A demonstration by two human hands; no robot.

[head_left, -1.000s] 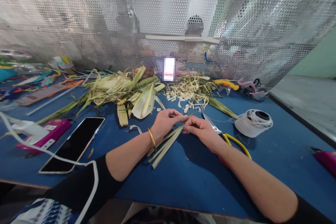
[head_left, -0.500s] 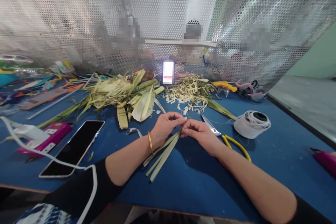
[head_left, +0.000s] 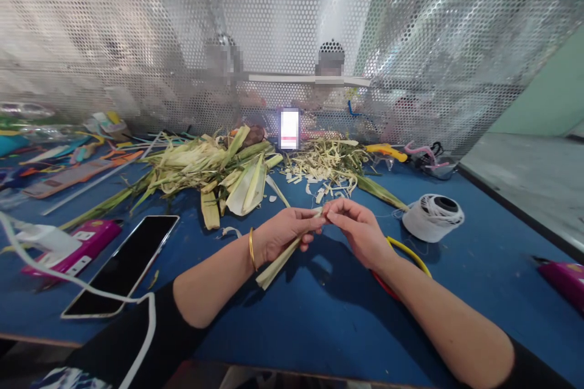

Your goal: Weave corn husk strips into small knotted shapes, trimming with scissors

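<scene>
My left hand [head_left: 292, 231], with a gold bangle at the wrist, is closed around a bundle of pale green corn husk strips [head_left: 279, 267]. The loose ends of the strips point down and left, just above the blue table. At the bundle's upper end, the fingertips of my right hand [head_left: 353, 222] are pinched together, touching the left fingertips. What exactly lies in that pinch is too small to make out. Under my right forearm lies a pair of scissors [head_left: 415, 253] with yellow and red handles, its blades hidden by the hand.
A spool of white thread [head_left: 429, 225] stands to the right. Heaps of husks [head_left: 196, 161] and shredded scraps [head_left: 326, 161] lie behind my hands, before a perforated metal screen [head_left: 283, 18]. A phone [head_left: 130, 261], power strip [head_left: 86, 243] and white cable [head_left: 152, 316] are at left.
The husk strips, earlier splayed below my fingers, are now gathered in my left hand. My right hand has moved slightly right and now covers the scissor blades. The view has shifted slightly.
</scene>
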